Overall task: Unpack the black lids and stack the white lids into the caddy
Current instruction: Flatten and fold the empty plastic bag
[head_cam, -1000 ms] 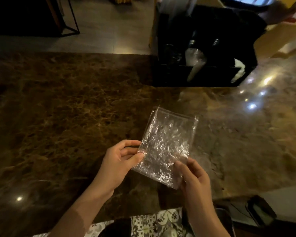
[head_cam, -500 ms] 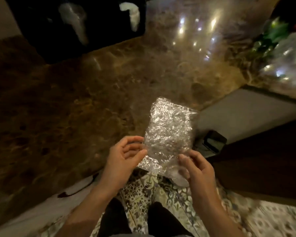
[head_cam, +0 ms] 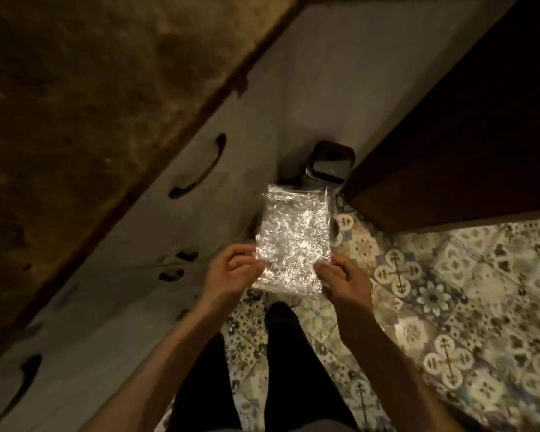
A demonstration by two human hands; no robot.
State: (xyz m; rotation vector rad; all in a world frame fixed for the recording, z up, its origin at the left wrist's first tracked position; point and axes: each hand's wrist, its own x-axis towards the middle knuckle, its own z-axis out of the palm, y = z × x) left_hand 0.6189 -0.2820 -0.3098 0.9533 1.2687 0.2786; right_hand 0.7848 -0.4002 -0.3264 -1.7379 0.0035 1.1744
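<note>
Pinching a crinkled clear plastic bag [head_cam: 292, 241] by its lower corners, the left hand [head_cam: 231, 274] and right hand [head_cam: 345, 280] each keep a clenched grip on the wrapper, holding it flat above the patterned tile floor [head_cam: 449, 307]. It appears empty, and a small dark bin [head_cam: 328, 166] stands just beyond it, which suggests disposal. The marble worktop [head_cam: 91, 88] lies to the left; neither lids nor caddy are in view.

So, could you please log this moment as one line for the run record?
left hand: pinching empty plastic bag | right hand: pinching same bag | bag: above small bin | caddy: out of view
</note>
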